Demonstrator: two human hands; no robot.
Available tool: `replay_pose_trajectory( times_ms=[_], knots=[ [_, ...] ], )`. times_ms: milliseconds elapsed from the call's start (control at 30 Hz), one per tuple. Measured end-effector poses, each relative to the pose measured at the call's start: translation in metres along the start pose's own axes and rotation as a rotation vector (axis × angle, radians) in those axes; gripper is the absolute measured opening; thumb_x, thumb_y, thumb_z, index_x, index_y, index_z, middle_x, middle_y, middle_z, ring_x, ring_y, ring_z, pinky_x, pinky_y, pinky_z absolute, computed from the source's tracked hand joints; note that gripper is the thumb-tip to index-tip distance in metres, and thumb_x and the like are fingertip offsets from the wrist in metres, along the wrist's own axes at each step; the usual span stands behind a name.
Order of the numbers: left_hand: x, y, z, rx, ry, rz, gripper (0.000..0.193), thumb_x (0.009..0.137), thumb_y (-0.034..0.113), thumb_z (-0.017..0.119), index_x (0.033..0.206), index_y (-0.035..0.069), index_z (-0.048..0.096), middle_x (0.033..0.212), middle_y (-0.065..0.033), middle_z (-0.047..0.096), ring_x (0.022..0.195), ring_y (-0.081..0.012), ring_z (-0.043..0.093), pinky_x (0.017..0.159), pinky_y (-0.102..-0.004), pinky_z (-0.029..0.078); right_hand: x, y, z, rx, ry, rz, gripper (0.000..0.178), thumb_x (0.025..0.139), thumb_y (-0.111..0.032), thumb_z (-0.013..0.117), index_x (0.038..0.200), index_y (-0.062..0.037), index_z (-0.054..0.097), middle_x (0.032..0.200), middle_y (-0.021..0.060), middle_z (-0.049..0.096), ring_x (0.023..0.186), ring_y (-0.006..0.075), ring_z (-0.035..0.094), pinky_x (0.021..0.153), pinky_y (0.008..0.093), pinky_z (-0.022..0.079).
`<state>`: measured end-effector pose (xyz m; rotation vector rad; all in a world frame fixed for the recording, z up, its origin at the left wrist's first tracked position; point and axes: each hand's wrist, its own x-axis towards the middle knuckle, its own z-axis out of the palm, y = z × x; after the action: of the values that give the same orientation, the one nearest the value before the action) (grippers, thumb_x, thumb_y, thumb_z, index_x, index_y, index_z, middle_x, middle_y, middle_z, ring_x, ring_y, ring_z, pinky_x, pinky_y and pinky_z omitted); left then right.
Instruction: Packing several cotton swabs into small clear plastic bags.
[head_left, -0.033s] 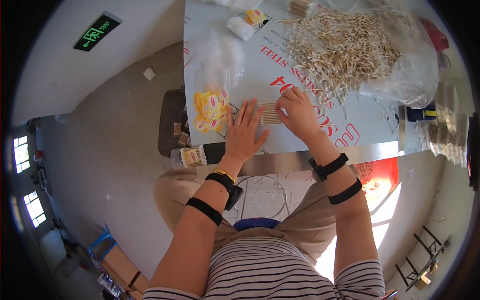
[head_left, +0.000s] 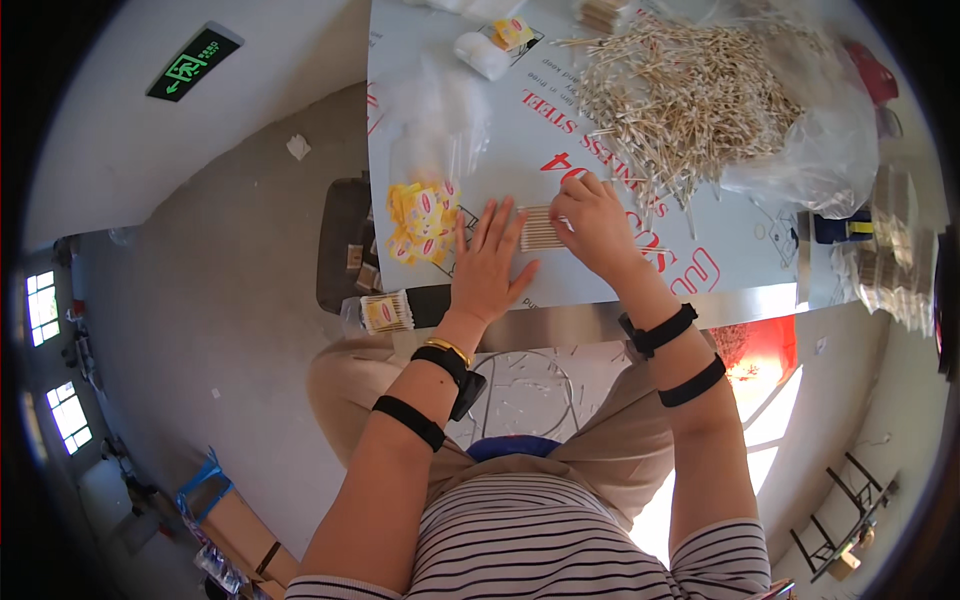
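A short row of cotton swabs [head_left: 540, 230] lies side by side on the film-covered metal table [head_left: 520, 150]. My left hand [head_left: 486, 265] rests flat with its fingers spread, fingertips touching the row's left end. Over the right end, my right hand [head_left: 595, 230] is closed, thumb and fingers bent together against the swabs and covering their tips; what is between those fingers is hidden. Beyond it spreads a big loose heap of cotton swabs [head_left: 690, 100], partly inside a clear plastic bag [head_left: 825, 165]. Yellow-and-white paper labels [head_left: 420, 222] are piled left of my left hand.
Clear plastic sleeves [head_left: 435, 115] lie above the labels. At the table's near left edge sits a filled swab pack [head_left: 386, 312]. A dark bin [head_left: 340, 240] stands beside the table. Bundled packs [head_left: 885, 260] are at the right, and a white roll-shaped item [head_left: 482, 55] is at the far left.
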<state>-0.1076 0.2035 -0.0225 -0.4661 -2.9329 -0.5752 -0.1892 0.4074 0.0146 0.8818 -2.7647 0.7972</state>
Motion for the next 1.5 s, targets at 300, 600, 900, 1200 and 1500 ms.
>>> replay_pose_trajectory(
  times_ms=[300,600,900,1200,1500],
  knots=[
    [0.0,-0.002,0.0,-0.083,0.044,-0.04,0.079,0.097,0.048,0.06,0.155,0.0,0.036,0.164,-0.0162,0.036,0.155,-0.0316,0.032,0.128,-0.0593,0.012,0.016,0.001,0.007,-0.151,-0.183,-0.111,0.006,0.08,-0.012,0.074,0.082,-0.0094,0.069,0.097,0.0044,0.06,0.104,0.0243,0.056,0.095,0.0385,0.046],
    [-0.001,0.0,-0.001,-0.094,0.026,-0.056,0.081,0.095,0.048,0.062,0.155,-0.001,0.036,0.164,-0.0161,0.037,0.155,-0.0309,0.031,0.129,-0.0589,0.011,-0.003,-0.018,-0.039,0.709,-0.187,0.508,0.009,0.089,-0.013,0.075,0.091,-0.0054,0.071,0.094,0.0001,0.064,0.091,0.0138,0.055,0.088,0.0296,0.045],
    [-0.001,-0.002,0.007,-0.052,0.086,-0.03,0.079,0.094,0.044,0.064,0.155,0.003,0.036,0.162,-0.0136,0.04,0.153,-0.0292,0.034,0.129,-0.058,0.012,-0.067,-0.046,-0.079,1.978,0.031,0.748,0.016,0.1,-0.021,0.067,0.102,-0.0051,0.067,0.095,-0.0005,0.064,0.086,0.0092,0.054,0.082,0.0264,0.045],
    [0.0,0.0,0.01,-0.066,0.088,-0.013,0.075,0.094,0.041,0.063,0.153,0.003,0.037,0.162,-0.0135,0.04,0.152,-0.0303,0.035,0.129,-0.0581,0.012,-0.121,-0.051,-0.117,1.819,0.178,0.783,0.016,0.098,-0.02,0.069,0.102,-0.0044,0.067,0.096,0.0005,0.063,0.088,0.0106,0.056,0.082,0.0264,0.045],
    [0.0,-0.002,0.006,-0.083,0.113,-0.006,0.073,0.095,0.039,0.064,0.153,0.004,0.037,0.161,-0.0145,0.041,0.152,-0.0324,0.036,0.128,-0.0587,0.014,-0.305,0.037,-0.208,-0.683,-0.098,1.08,0.021,0.076,-0.013,0.082,0.094,-0.0071,0.072,0.104,0.0129,0.064,0.106,0.0358,0.061,0.094,0.048,0.049]
  ],
)
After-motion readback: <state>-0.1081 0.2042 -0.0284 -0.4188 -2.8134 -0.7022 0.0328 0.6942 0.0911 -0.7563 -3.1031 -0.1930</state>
